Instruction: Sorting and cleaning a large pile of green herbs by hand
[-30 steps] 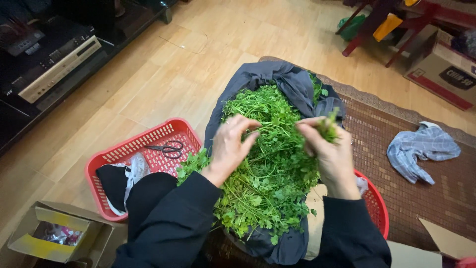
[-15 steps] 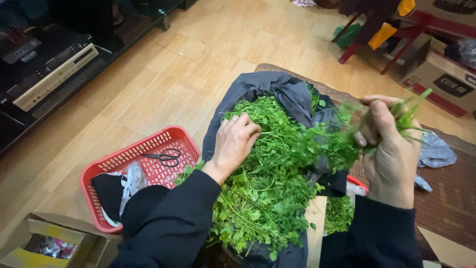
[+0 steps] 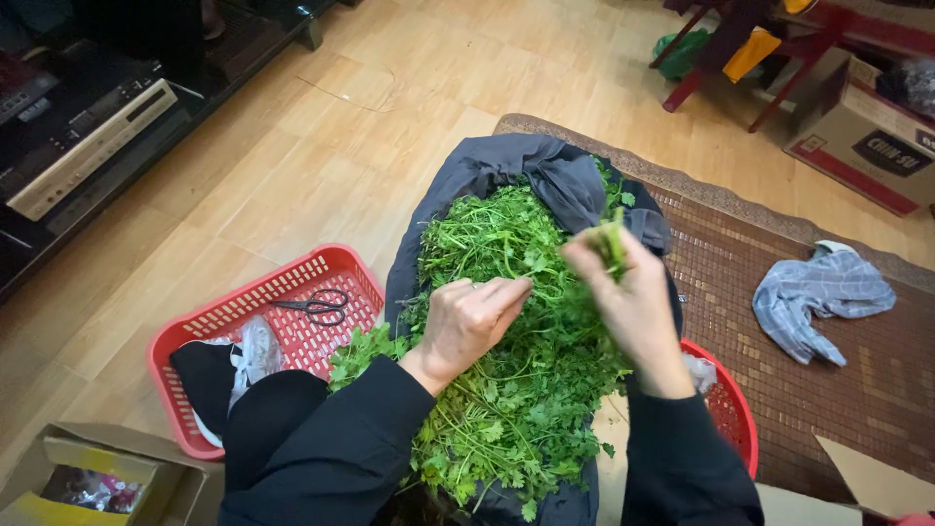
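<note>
You are looking down at your own two hands, both in dark sleeves, working over a big heap of leafy green herbs (image 3: 506, 370) piled on a dark grey cloth (image 3: 506, 161) that is spread across your lap and the floor. Your left hand (image 3: 472, 321) lies palm down on the middle of the heap, fingers loosely curled and touching the stems, not clearly closed on anything. Your right hand (image 3: 628, 297) is raised just above the heap's right side, its fingers pinched shut around a small sprig (image 3: 614, 239) that stands nearly upright out of the top of the grip, with its stem running down into your palm. The heap lies directly beneath and between both hands, its stems mostly running toward you with leaf ends scattered outward; the left hand is the one in contact with it, the right is just above. To your left sits a red plastic basket (image 3: 243, 302) holding a pair of black scissors (image 3: 317, 305) and some dark and pale cloth, well apart from the left hand. A second red basket (image 3: 735, 419) shows partly under your right forearm. Further right, a blue-grey checked rag (image 3: 823, 292) lies on a brown woven mat (image 3: 828, 409). A cardboard box (image 3: 93, 477) sits at the lower left on the wooden floor.
</note>
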